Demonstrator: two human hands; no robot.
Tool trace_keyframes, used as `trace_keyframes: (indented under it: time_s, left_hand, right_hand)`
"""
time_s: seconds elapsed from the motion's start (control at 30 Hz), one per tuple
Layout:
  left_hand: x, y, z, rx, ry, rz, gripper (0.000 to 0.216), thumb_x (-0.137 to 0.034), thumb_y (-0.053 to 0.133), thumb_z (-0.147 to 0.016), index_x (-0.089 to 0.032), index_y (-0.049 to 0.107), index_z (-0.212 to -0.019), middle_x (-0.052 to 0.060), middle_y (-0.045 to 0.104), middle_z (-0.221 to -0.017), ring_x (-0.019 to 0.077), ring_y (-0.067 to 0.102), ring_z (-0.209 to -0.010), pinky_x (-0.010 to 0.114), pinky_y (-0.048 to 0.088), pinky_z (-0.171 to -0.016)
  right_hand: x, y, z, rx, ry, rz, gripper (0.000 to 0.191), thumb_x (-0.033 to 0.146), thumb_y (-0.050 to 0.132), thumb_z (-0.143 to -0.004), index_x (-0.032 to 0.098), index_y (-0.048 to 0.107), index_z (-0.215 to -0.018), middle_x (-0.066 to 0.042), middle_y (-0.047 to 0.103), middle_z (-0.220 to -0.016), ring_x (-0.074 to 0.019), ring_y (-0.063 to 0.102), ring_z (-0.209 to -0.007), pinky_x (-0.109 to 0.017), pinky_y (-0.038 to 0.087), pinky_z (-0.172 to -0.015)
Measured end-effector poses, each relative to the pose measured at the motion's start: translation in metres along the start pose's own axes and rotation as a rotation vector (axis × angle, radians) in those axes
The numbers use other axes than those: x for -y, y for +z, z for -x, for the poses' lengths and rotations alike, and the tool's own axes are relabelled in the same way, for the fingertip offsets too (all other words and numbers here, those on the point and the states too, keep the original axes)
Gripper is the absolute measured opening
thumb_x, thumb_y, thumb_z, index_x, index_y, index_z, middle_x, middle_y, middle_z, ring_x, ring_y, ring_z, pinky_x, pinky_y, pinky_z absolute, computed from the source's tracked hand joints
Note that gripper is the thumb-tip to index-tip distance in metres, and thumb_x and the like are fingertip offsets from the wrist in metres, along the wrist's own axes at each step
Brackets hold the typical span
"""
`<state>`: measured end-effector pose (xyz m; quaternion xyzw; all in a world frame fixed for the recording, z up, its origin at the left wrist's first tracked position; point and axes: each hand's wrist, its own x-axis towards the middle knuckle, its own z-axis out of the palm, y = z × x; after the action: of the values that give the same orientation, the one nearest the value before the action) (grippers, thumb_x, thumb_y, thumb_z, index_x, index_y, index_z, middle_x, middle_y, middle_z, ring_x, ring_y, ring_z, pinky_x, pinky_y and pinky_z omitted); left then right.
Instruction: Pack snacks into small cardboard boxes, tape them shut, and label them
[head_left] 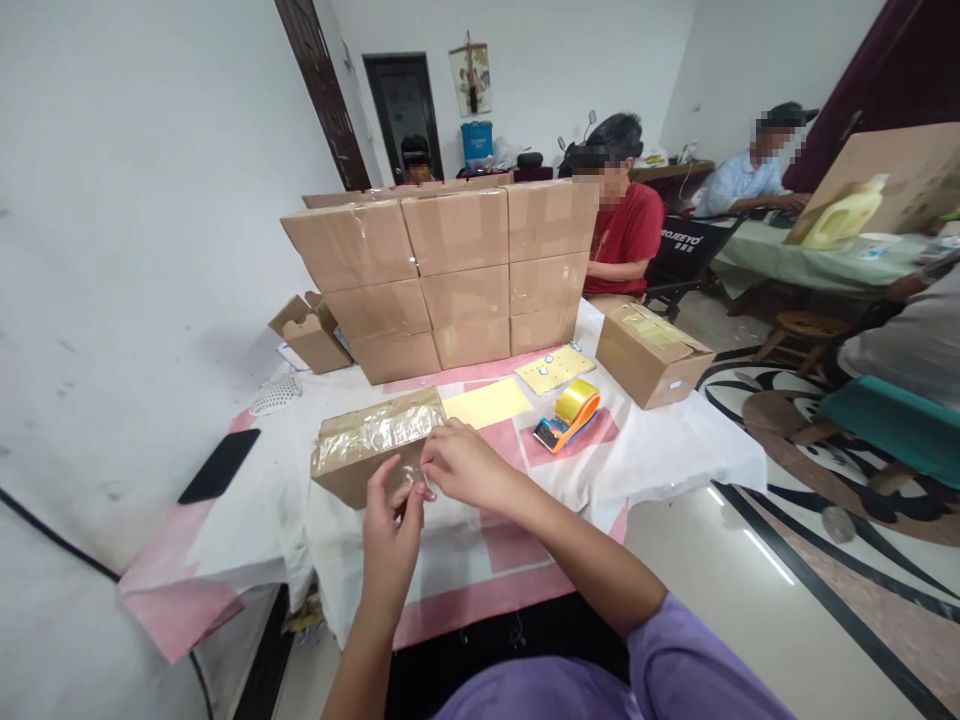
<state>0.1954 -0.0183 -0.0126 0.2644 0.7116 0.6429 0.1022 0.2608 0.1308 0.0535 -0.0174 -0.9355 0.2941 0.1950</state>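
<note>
In front of a taped cardboard box (379, 430), my left hand (394, 520) has its thumb and fingertips pinched together. My right hand (469, 465) meets it from the right, its fingers closed close to the left fingertips. A small, thin, whitish or clear scrap shows between the two hands, too small to name. Shiny clear tape covers the top of the box. To the right lies an orange and blue tape dispenser (568, 415) with a yellowish roll. Behind it are a yellow sheet (487, 402) and a yellow card (553, 370) with small labels on it.
Stacked cardboard boxes (465, 275) form a wall at the table's back. Another taped box (652, 355) stands right, and an opened box (311, 335) left. A black phone-like slab (219, 466) lies at the left edge. A person in red (626, 235) sits behind the stack.
</note>
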Motion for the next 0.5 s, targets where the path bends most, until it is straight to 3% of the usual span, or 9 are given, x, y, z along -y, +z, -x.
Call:
trace_keyframes:
  time_s: [0.13,0.2,0.27,0.37,0.5]
  left_hand:
    - [0.015,-0.007,-0.015,0.078,-0.230,-0.052,0.096,-0.068,0.066,-0.080,-0.015,0.031,-0.152,-0.001,0.069,-0.068,0.0096,0.039,-0.039,0.023,0.033,-0.042]
    - [0.020,-0.009,-0.018,0.047,-0.232,-0.099,0.096,-0.069,0.066,-0.080,-0.013,0.034,-0.151,-0.001,0.068,-0.064,0.0122,0.044,-0.042,0.024,0.035,-0.045]
    - [0.021,-0.011,-0.016,-0.024,-0.167,-0.150,0.091,-0.066,0.066,-0.083,-0.014,0.037,-0.151,-0.002,0.066,-0.061,0.0145,0.051,-0.048,0.024,0.039,-0.051]
    - [0.014,-0.016,-0.013,-0.108,-0.044,-0.230,0.087,-0.060,0.064,-0.088,-0.019,0.033,-0.158,-0.004,0.067,-0.065,0.0154,0.056,-0.056,0.026,0.044,-0.060]
    - [0.004,-0.026,-0.029,-0.122,0.068,-0.402,0.081,-0.053,0.061,-0.092,-0.024,0.032,-0.162,-0.005,0.068,-0.068,0.0161,0.061,-0.062,0.028,0.046,-0.069]
  right_hand:
    - [-0.006,-0.016,-0.018,-0.057,-0.023,0.097,0.014,0.011,0.062,-0.095,0.017,0.070,-0.086,-0.007,0.070,-0.102,-0.0256,0.052,-0.108,-0.040,0.038,-0.093]
    - [-0.010,-0.028,-0.035,-0.122,-0.003,0.058,0.013,0.015,0.061,-0.098,0.018,0.069,-0.088,-0.007,0.069,-0.110,-0.0249,0.051,-0.112,-0.040,0.037,-0.097]
    - [-0.013,-0.036,-0.058,-0.099,0.006,0.018,0.013,0.021,0.063,-0.099,0.018,0.070,-0.088,-0.006,0.068,-0.115,-0.0253,0.050,-0.117,-0.041,0.035,-0.102]
    - [-0.017,-0.039,-0.099,0.076,0.056,0.013,0.013,0.025,0.064,-0.098,0.019,0.072,-0.088,-0.006,0.068,-0.117,-0.0264,0.050,-0.122,-0.041,0.035,-0.102]
    - [-0.020,-0.029,-0.141,0.377,0.122,0.037,0.018,0.029,0.059,-0.098,0.021,0.076,-0.096,-0.004,0.074,-0.097,-0.0243,0.058,-0.113,-0.034,0.041,-0.095]
